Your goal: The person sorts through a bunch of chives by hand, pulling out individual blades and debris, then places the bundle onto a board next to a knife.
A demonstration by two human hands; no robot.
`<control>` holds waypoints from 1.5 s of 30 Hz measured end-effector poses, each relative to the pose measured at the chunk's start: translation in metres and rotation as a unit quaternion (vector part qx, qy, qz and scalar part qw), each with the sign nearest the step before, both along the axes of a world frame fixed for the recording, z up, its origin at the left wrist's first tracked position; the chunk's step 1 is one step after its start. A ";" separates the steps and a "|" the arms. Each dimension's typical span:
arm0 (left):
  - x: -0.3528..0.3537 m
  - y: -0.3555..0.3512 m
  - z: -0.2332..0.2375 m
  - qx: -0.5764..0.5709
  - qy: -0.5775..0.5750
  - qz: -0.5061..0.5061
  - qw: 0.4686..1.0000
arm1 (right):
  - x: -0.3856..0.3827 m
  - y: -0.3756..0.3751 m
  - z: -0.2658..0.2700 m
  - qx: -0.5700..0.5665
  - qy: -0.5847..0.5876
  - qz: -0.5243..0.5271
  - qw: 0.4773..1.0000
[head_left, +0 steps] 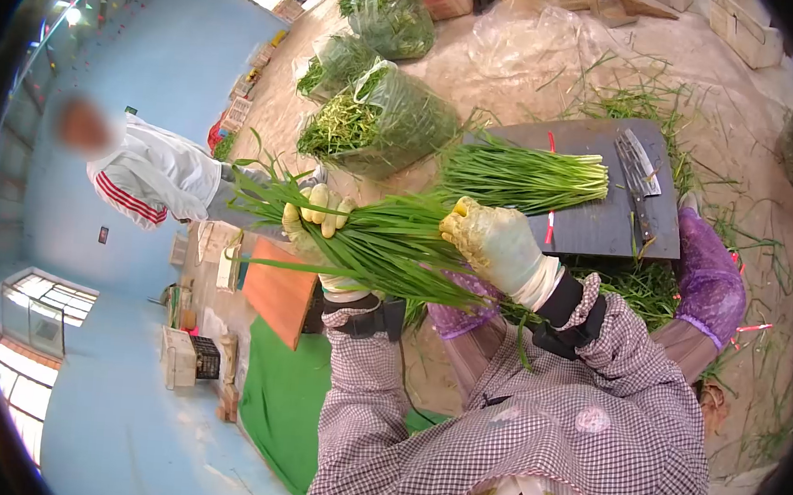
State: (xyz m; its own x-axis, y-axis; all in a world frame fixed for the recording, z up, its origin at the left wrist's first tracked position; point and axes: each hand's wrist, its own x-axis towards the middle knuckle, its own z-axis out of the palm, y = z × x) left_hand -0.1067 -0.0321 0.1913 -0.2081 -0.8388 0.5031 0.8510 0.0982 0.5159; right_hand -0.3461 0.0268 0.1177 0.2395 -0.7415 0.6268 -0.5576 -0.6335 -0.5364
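My left hand (314, 219), in a pale glove, is wrapped round a loose bunch of long green garlic chives (388, 238) near its leafy end. My right hand (498, 245), gloved too and stained yellowish at the fingers, is closed on the same bunch farther to the right. Beyond it, a thick stack of garlic chives (530, 176) lies on a dark board (591, 233), pale cut ends towards the right. Red-and-white ties (550, 227) show at both sides of that stack. A wide-bladed knife (637, 163) with a black handle rests at the board's right side.
Clear bags of greens (396, 123) stand on the floor beyond the board. Loose leaves (646, 104) are scattered round it. A person in a white jacket (158, 171) stands at the left. An orange board (279, 290) and a green cloth (281, 391) lie left of my arms.
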 end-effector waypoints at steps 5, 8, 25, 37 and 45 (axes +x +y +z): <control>0.003 -0.009 -0.006 0.021 0.024 0.000 0.999 | -0.007 -0.008 0.025 -0.079 -0.073 0.023 0.994; -0.006 -0.004 -0.002 0.028 0.039 -0.006 0.999 | -0.016 -0.013 0.036 -0.090 -0.075 0.036 0.992; -0.020 -0.006 -0.008 0.027 0.037 -0.072 0.996 | -0.089 0.021 0.118 0.042 -0.596 0.321 0.735; 0.061 -0.025 -0.025 -0.051 0.003 -0.137 0.989 | -0.090 0.091 -0.207 0.289 0.297 -0.076 0.907; 0.058 -0.022 -0.027 -0.060 -0.018 -0.090 0.994 | -0.044 0.090 -0.148 0.151 -0.101 0.015 0.983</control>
